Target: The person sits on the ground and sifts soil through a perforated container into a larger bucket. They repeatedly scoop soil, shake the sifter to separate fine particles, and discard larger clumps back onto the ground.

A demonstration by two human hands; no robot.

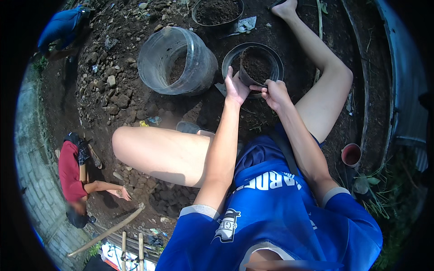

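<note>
A dark, thin-walled pot or planting bag (pixel 249 78), filled with brown soil (pixel 257 66), is tilted over a round metal-looking basin (pixel 280 61). My left hand (pixel 236 88) cups its lower left side, thumb raised along the wall. At the near rim, my right hand (pixel 275 93) pinches the edge between thumb and fingers. The pot covers most of the basin's inside. Left of the basin, a large clear plastic container (pixel 203 64) stands on the ground with some soil at its bottom.
A bucket of soil (pixel 218 12) stands farther ahead. Rocky soil (pixel 112 84) is heaped on the left. A person in red (pixel 70 169) bends at lower left; another in blue (pixel 61 28) is at upper left. A small reddish pot (pixel 351 155) sits right, near a metal sheet wall (pixel 410 101).
</note>
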